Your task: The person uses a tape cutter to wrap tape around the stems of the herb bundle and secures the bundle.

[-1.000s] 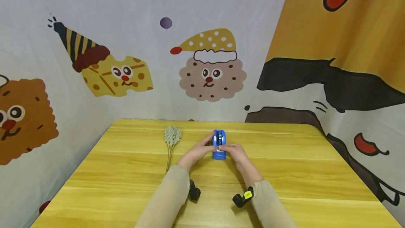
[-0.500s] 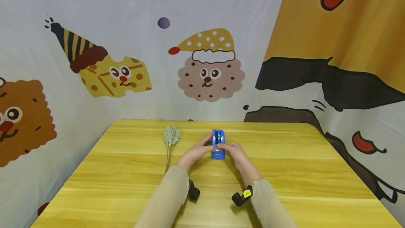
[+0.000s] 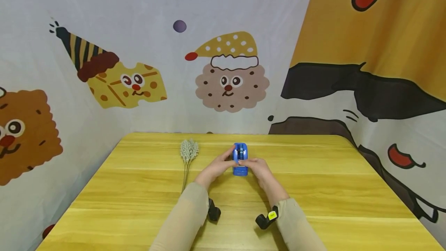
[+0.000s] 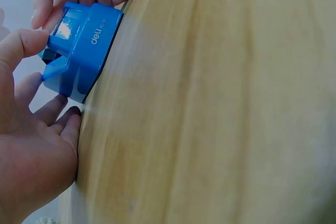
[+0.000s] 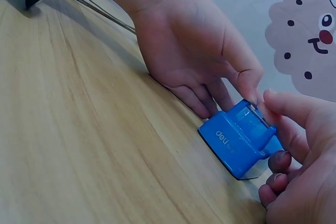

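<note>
A blue tape dispenser (image 3: pixel 240 171) marked "deli" stands upright on the wooden table, its near end towards me. My left hand (image 3: pixel 216 167) holds it from the left, fingers along its side and thumb over the top. From the other side my right hand (image 3: pixel 260 169) grips it, its thumb reaching over to meet the left thumb near the cutter end. In the right wrist view both thumb tips come together at the top edge of the dispenser (image 5: pixel 231 140). The left wrist view shows the left fingertips (image 4: pixel 52 108) low against its side. The thumbs partly hide the top.
A bunch of dried grey-green flower stems (image 3: pixel 189 152) lies on the table (image 3: pixel 139 200) left of my left hand. Behind the table's far edge hangs a cloth backdrop (image 3: pixel 153 7) with cartoon prints. A black wrist camera (image 3: pixel 266 220) sits at my right cuff.
My right thumb tip shifts slightly over the top of the tape dispenser, closer to the left thumb. The dispenser and the left hand stay in place; the head view tilts a little.
</note>
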Demonstrator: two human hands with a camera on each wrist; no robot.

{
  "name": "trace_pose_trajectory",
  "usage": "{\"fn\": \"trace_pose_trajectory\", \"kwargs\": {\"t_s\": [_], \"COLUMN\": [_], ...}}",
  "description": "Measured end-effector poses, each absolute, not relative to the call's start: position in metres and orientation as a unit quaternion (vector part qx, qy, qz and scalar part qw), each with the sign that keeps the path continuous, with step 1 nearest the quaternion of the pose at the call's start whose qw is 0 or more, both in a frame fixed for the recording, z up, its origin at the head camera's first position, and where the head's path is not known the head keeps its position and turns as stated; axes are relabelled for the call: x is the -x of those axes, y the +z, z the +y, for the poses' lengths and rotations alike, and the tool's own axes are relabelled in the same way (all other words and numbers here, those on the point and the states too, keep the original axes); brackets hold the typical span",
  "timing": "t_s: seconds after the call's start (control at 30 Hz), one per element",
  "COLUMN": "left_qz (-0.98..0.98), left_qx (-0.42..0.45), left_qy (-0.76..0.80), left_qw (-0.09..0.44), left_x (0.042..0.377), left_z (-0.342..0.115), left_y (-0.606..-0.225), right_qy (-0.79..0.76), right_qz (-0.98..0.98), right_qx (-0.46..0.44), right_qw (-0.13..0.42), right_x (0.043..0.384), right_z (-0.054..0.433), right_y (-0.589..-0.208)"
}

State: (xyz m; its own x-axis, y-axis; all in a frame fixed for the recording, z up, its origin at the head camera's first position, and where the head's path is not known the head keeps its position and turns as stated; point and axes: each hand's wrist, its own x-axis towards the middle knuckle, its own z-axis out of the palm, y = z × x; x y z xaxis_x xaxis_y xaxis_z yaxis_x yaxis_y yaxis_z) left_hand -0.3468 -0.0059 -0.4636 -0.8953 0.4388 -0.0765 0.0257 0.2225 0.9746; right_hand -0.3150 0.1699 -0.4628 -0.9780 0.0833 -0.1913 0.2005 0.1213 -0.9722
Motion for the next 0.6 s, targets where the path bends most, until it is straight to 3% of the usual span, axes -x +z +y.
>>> {"fn": "trace_pose_trajectory", "kwargs": {"t_s": [0.6], "left_qz": [0.762], "left_qx": [-0.150], "left_qy": [0.606], "left_qw": [0.170], "left_x": [0.346], "left_z": [-0.007], "left_y": [-0.463], "right_qy": [-0.648], "right_qz": [0.754], "right_qx": [-0.094], "right_qw": [0.051], "right_x": [0.303], "right_z": [0.170], "right_y": [-0.462]}}
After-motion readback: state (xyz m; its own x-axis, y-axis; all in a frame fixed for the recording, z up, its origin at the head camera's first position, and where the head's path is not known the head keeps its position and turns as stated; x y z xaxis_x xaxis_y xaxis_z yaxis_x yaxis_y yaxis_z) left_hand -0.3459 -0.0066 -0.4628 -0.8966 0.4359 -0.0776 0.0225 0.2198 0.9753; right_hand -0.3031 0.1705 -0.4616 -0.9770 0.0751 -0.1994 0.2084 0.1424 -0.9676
